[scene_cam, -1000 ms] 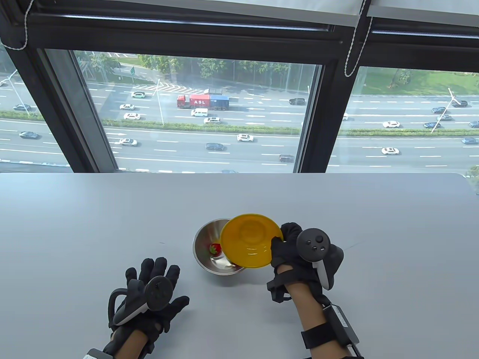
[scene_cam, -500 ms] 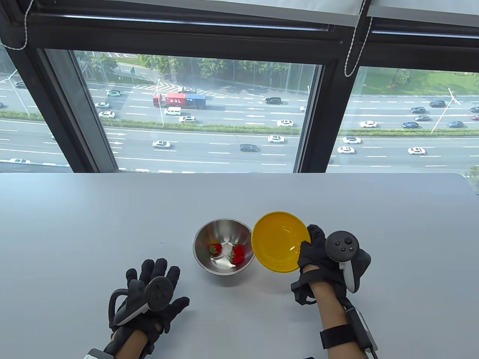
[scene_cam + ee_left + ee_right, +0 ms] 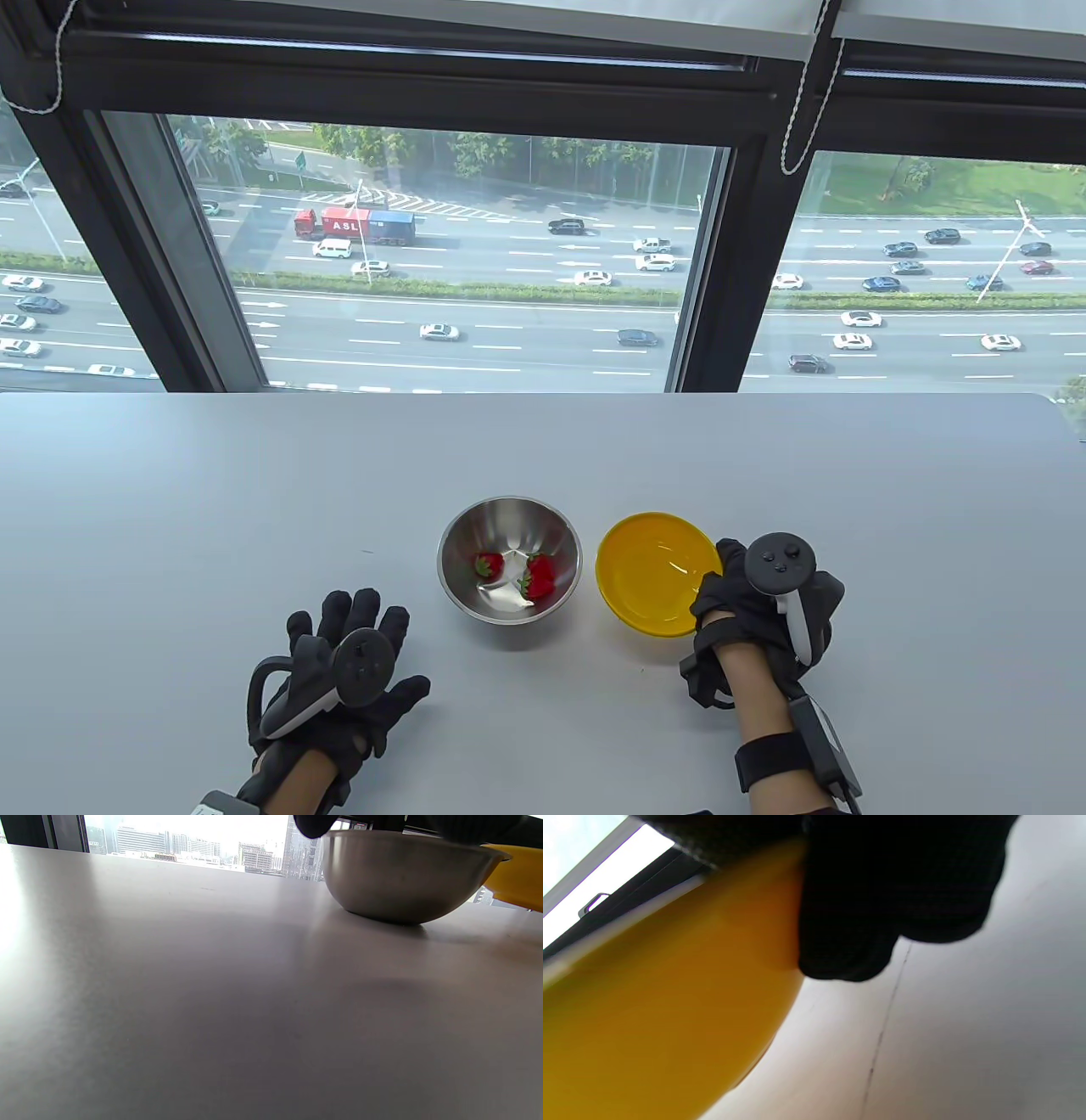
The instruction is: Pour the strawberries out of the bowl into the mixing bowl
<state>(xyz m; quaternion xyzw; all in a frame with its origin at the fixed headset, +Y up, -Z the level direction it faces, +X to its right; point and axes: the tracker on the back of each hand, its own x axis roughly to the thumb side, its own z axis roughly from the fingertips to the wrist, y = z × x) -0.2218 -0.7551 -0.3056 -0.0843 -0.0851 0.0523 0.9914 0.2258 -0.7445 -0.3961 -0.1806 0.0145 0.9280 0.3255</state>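
A steel mixing bowl stands at the table's middle with two red strawberries inside; it also shows in the left wrist view. My right hand grips the near right rim of an empty yellow bowl, held nearly level just right of the steel bowl, low over the table. In the right wrist view the yellow bowl's underside fills the left, with a gloved finger against it. My left hand rests flat on the table, fingers spread, left of and nearer than the steel bowl.
The grey table runs back to a large window. Its far edge lies well behind the bowls.
My right hand has swung the yellow bowl from its tilt over the steel bowl to the right and down, turning it back level. The strawberries now lie in the steel bowl. The left hand has not moved.
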